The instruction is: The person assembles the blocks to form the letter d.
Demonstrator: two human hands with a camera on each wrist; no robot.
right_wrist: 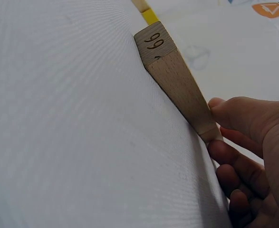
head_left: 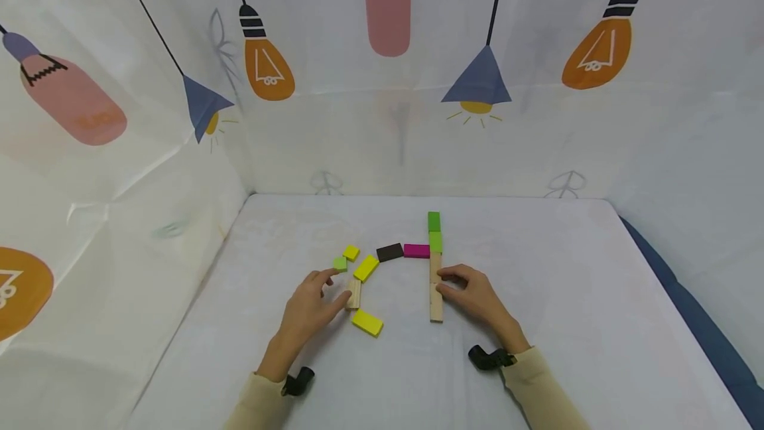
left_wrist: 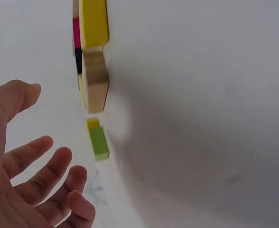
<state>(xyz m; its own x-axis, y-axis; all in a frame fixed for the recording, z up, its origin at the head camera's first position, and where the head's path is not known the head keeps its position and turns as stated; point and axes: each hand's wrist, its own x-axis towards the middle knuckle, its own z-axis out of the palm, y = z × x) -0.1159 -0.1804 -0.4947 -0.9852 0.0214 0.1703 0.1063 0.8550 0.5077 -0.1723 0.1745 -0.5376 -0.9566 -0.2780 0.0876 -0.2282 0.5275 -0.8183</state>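
Observation:
My left hand (head_left: 307, 307) has its fingers loosely spread beside a plain wooden block (head_left: 354, 294); the left wrist view shows nothing between them. In the head view its index fingertip reaches a small green block (head_left: 340, 263), and its thumb tip comes close to the plain block. My right hand (head_left: 474, 290) touches the right side of a row of plain wooden blocks (head_left: 436, 307) with thumb and index fingertips, around the seam between two of them. One block end (right_wrist: 156, 42) carries an engraved number. Two bright green blocks (head_left: 435, 231) continue this straight row away from me.
Yellow blocks (head_left: 367, 268), a dark block (head_left: 390, 252) and a magenta block (head_left: 416, 251) form a curve reaching the straight row. Another yellow block (head_left: 367, 322) lies nearer me; a small yellow one (head_left: 351, 253) sits behind. A white sheet with printed lamps hangs around the table (head_left: 567, 271).

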